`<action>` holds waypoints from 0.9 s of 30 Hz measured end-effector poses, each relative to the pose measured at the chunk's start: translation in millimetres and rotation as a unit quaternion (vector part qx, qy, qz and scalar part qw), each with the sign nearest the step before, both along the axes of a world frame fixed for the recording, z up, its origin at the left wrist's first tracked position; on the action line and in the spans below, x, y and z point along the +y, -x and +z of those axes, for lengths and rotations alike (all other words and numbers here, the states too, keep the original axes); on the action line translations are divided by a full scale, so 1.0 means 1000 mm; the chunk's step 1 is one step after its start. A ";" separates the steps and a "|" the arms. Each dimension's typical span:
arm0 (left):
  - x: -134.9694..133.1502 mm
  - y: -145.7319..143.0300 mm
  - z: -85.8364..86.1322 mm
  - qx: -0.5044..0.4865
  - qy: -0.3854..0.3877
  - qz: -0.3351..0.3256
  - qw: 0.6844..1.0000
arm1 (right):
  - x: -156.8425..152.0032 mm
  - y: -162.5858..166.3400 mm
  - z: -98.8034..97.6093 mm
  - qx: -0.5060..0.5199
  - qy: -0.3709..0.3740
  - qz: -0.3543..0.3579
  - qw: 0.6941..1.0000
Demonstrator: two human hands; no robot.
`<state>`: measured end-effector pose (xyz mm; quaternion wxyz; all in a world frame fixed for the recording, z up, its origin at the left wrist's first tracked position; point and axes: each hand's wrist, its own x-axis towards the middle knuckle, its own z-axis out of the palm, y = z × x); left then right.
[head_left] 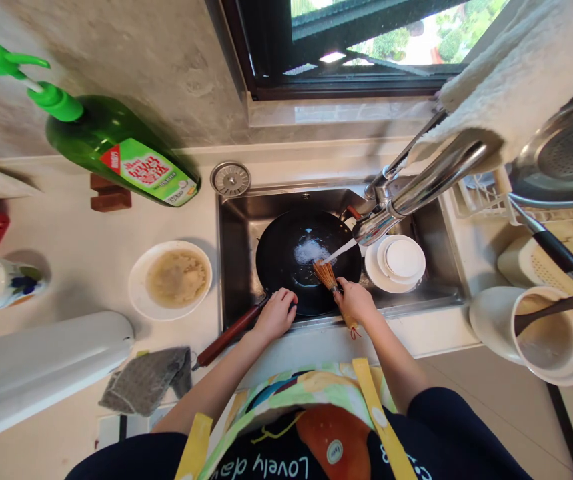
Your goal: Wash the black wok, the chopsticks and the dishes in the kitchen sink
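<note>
A black wok [286, 257] sits tilted in the steel sink, with a patch of white foam [310, 252] on its inner surface. My left hand [276, 315] grips the wok's near rim where the red-brown wooden handle [231, 328] joins it. My right hand [353, 300] holds a bamboo wok brush [325, 273], its bristles resting inside the wok. A thin stream of water [340, 251] runs from the steel faucet [416, 190] into the wok.
Behind the wok lie a white plate and saucer [395, 263]. Left of the sink are a green dish soap bottle [121, 153], a plate with beige residue [177, 280], and a grey cloth [146, 381]. At right stand a steel strainer [563, 157] and a white mug with a spoon [549, 333].
</note>
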<state>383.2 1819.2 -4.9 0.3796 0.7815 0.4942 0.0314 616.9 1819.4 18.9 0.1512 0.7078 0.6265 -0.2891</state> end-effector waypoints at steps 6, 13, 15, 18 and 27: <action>0.000 0.000 0.001 -0.002 0.004 0.002 1.000 | 0.000 0.001 0.001 0.005 -0.007 -0.004 1.000; 0.001 0.000 0.006 0.007 0.001 -0.003 1.000 | 0.020 -0.020 0.007 0.012 -0.090 -0.060 0.994; 0.001 0.000 0.008 0.001 -0.005 -0.004 1.000 | 0.037 -0.038 0.014 -0.009 -0.164 -0.098 0.982; 0.001 0.000 0.010 -0.006 -0.012 -0.003 1.000 | 0.065 -0.067 0.027 -0.051 -0.274 -0.128 0.952; 0.001 0.001 0.008 -0.040 -0.012 0.002 0.999 | 0.114 -0.114 0.037 -0.148 -0.340 -0.062 0.927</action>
